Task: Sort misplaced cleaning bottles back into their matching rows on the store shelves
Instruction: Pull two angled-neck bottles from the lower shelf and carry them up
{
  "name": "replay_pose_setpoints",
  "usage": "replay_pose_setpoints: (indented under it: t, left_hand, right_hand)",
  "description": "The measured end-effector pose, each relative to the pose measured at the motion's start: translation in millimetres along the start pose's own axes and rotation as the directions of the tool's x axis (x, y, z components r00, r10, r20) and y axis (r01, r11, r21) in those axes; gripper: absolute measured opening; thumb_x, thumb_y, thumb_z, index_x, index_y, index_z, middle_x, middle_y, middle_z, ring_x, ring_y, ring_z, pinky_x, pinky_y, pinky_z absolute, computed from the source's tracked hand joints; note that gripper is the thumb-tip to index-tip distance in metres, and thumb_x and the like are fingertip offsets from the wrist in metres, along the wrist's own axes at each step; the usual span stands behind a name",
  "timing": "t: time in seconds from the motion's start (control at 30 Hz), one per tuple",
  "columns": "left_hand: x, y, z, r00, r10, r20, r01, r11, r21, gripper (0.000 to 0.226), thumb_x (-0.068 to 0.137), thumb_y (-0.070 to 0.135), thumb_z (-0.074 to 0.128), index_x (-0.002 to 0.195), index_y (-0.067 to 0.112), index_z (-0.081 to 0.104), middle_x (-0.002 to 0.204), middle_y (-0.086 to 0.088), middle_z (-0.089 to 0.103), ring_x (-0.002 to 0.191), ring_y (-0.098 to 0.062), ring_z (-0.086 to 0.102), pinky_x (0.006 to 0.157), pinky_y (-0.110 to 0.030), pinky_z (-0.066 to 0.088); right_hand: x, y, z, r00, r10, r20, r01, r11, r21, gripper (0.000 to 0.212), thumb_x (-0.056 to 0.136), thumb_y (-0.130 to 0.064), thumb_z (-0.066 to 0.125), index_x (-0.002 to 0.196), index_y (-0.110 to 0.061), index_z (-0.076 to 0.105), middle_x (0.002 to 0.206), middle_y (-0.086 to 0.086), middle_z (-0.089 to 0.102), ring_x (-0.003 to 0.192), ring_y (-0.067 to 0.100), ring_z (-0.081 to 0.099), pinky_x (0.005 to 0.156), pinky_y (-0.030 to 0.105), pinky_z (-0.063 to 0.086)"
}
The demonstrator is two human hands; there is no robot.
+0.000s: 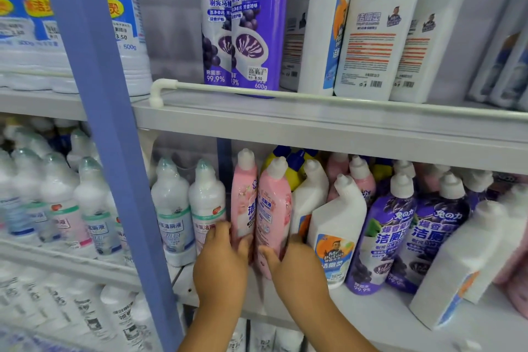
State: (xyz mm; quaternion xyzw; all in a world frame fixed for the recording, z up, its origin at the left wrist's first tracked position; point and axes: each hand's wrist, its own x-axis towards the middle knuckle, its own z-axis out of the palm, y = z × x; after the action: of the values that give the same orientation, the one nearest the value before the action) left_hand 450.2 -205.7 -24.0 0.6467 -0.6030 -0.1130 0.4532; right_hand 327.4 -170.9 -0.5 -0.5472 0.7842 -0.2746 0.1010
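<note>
Middle shelf (371, 320): we count two pink bottles at front, side by side, touching. Left pink bottle (243, 203), right pink bottle (273, 208). Right of them: two white angled-neck bottles (337, 226), two purple grape bottles (383, 226). Left of them: two clear bottles (171, 208). Upper shelf (314, 120): two purple bottles (251, 23).

Our left hand (221, 263): fingers curled around left pink bottle's lower body. Our right hand (297, 263): fingers clamped on right pink bottle's base, thumb on front. Both bottles upright, blurred low down.
</note>
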Motion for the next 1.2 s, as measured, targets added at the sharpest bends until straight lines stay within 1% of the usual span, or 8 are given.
replay_pose_setpoints:
  t: [0.13, 0.27, 0.43, 0.7, 0.87, 0.97, 1.1, 1.2]
  left_hand:
    - [1.7, -7.2, 6.3, 0.999, 0.002, 0.053, -0.001, 1.000, -0.015, 0.019, 0.085, 0.024, 0.079, 0.077, 0.013, 0.066, 0.078, -0.008, 0.066, 0.071, -0.034, 0.063, 0.058, -0.032, 0.043]
    - [-3.1, -2.5, -1.4, 0.982, -0.003, 0.190, 0.018, 0.997, -0.079, 0.009, 0.089, 0.017, 0.075, 0.098, 0.017, 0.077, 0.088, -0.001, 0.069, 0.080, -0.023, 0.068, 0.066, -0.023, 0.039]
    - [-2.2, 50.3, -90.8, 0.948, 0.119, 0.294, 0.011, 0.914, -0.405, 0.026, 0.085, 0.023, 0.080, 0.095, 0.045, 0.072, 0.086, 0.015, 0.077, 0.079, 0.008, 0.069, 0.073, -0.009, 0.053]
    - [65.1, 193.8, -228.3, 0.939, 0.343, -0.024, -0.250, 0.634, -0.732, 0.011, 0.091, 0.034, 0.070, 0.100, 0.031, 0.074, 0.098, 0.005, 0.079, 0.095, -0.017, 0.076, 0.087, -0.038, 0.059]
    - [196.8, 256.3, -215.3, 0.986, 0.133, -0.102, -0.167, 0.806, -0.568, 0.035, 0.095, 0.037, 0.064, 0.125, 0.019, 0.062, 0.117, 0.002, 0.068, 0.098, -0.015, 0.065, 0.071, -0.025, 0.047]
    - [257.3, 272.4, -199.9, 0.998, -0.060, -0.021, 0.046, 0.906, -0.420, 0.050, 0.092, 0.027, 0.066, 0.136, 0.006, 0.053, 0.132, -0.012, 0.061, 0.115, -0.031, 0.063, 0.083, -0.030, 0.051]
    - [285.8, 261.3, -193.3, 0.979, 0.029, 0.202, 0.034, 0.953, -0.303, 0.071, 0.079, 0.025, 0.077, 0.139, 0.003, 0.046, 0.129, -0.014, 0.064, 0.112, -0.032, 0.066, 0.099, -0.044, 0.056]
    - [288.4, 253.5, -182.4, 0.969, 0.124, 0.215, -0.051, 0.948, -0.314, 0.047, 0.067, 0.027, 0.078, 0.111, 0.015, 0.066, 0.112, -0.011, 0.075, 0.095, -0.029, 0.072, 0.091, -0.046, 0.060]
  right_hand:
    - [3.0, -3.7, 2.8, 0.997, 0.066, 0.049, -0.064, 0.997, -0.040, 0.056, 0.098, -0.062, 0.046, 0.106, -0.010, 0.064, 0.107, 0.009, 0.071, 0.101, 0.029, 0.068, 0.074, 0.032, 0.047]
    - [-4.6, -6.4, -11.2, 0.989, 0.058, 0.138, -0.059, 0.998, -0.001, 0.051, 0.098, -0.056, 0.049, 0.098, -0.009, 0.067, 0.101, 0.010, 0.072, 0.097, 0.031, 0.069, 0.070, 0.031, 0.046]
    - [-38.9, -33.5, -109.1, 0.875, -0.176, 0.450, -0.045, 0.897, 0.439, 0.029, 0.092, -0.044, 0.064, 0.084, -0.016, 0.068, 0.085, 0.002, 0.077, 0.075, 0.022, 0.077, 0.073, 0.043, 0.064]
    - [-18.2, -144.3, -304.8, 0.883, -0.425, -0.201, 0.445, 0.619, 0.647, 0.013, 0.094, -0.021, 0.068, 0.090, -0.009, 0.069, 0.083, 0.010, 0.076, 0.070, 0.025, 0.074, 0.064, 0.041, 0.065]
    - [63.4, -202.7, -318.0, 0.897, -0.400, -0.189, 0.440, 0.766, 0.469, 0.025, 0.087, -0.037, 0.077, 0.082, -0.021, 0.058, 0.082, 0.000, 0.067, 0.084, 0.021, 0.071, 0.084, 0.040, 0.062]
    - [101.6, -218.9, -302.3, 0.927, -0.361, -0.105, 0.360, 0.774, 0.520, 0.025, 0.084, -0.034, 0.080, 0.094, -0.020, 0.061, 0.100, 0.005, 0.074, 0.087, 0.021, 0.072, 0.084, 0.038, 0.060]
    - [123.3, -227.7, -277.8, 0.935, -0.337, -0.110, 0.348, 0.817, 0.461, 0.036, 0.081, -0.031, 0.084, 0.109, -0.016, 0.066, 0.110, 0.009, 0.075, 0.093, 0.028, 0.073, 0.086, 0.046, 0.061]
    - [126.3, -227.5, -277.1, 0.933, -0.336, -0.130, 0.358, 0.822, 0.444, 0.038, 0.082, -0.029, 0.083, 0.112, -0.015, 0.065, 0.108, 0.008, 0.074, 0.091, 0.028, 0.074, 0.081, 0.045, 0.063]
